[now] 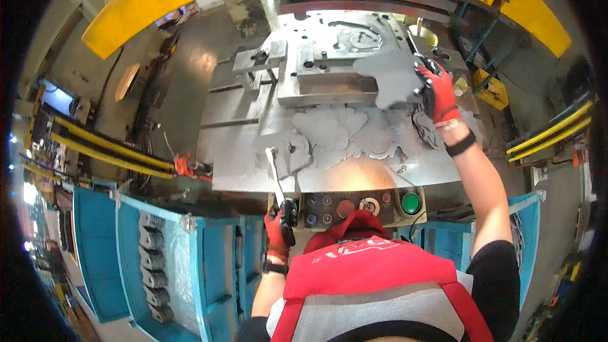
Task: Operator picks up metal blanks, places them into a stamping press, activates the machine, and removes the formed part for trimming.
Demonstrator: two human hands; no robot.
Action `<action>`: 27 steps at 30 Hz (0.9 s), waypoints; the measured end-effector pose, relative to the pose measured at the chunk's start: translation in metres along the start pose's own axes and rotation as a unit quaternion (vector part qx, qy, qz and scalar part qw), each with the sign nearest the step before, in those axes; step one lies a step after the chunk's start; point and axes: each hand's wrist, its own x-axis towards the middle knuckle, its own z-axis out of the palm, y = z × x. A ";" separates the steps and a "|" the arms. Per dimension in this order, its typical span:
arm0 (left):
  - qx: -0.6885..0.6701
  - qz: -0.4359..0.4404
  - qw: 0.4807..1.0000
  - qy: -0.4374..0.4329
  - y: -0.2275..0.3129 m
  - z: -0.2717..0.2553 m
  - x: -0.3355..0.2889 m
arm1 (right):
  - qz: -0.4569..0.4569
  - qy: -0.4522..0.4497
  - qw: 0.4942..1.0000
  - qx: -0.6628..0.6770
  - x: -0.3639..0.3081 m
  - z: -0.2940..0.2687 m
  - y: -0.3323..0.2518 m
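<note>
in the head view, the right hand (437, 85), in a red and black glove, was gripping the right edge of a flat grey metal sheet (387, 79), which overlapped the right part of a steel die block (335, 88); contact between them could not be told. the left hand (282, 225), gloved alike, was closed around the lower end of a pale rod (276, 174), its tip pointing up over the tabletop (231, 174). loose flat offcuts (332, 130) lay overlapping before the block. a green button (411, 202) sat near the tabletop's front edge.
</note>
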 end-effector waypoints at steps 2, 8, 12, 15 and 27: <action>-0.003 0.022 0.997 0.069 0.009 0.012 -0.008 | -0.054 0.007 0.996 0.068 0.031 0.022 0.011; -0.119 0.047 0.992 -0.024 0.018 -0.010 -0.002 | -0.132 0.110 0.985 -0.010 0.143 0.061 0.050; -0.127 0.038 0.990 0.049 0.018 -0.031 -0.007 | -0.146 0.117 0.981 -0.048 0.172 0.087 0.069; -0.137 0.034 0.984 0.111 -0.014 -0.081 -0.005 | -0.136 0.117 0.973 -0.143 0.178 0.097 0.075; 0.017 -0.033 0.958 0.284 0.053 -0.054 0.004 | -0.274 0.035 0.887 -0.370 0.095 0.074 0.041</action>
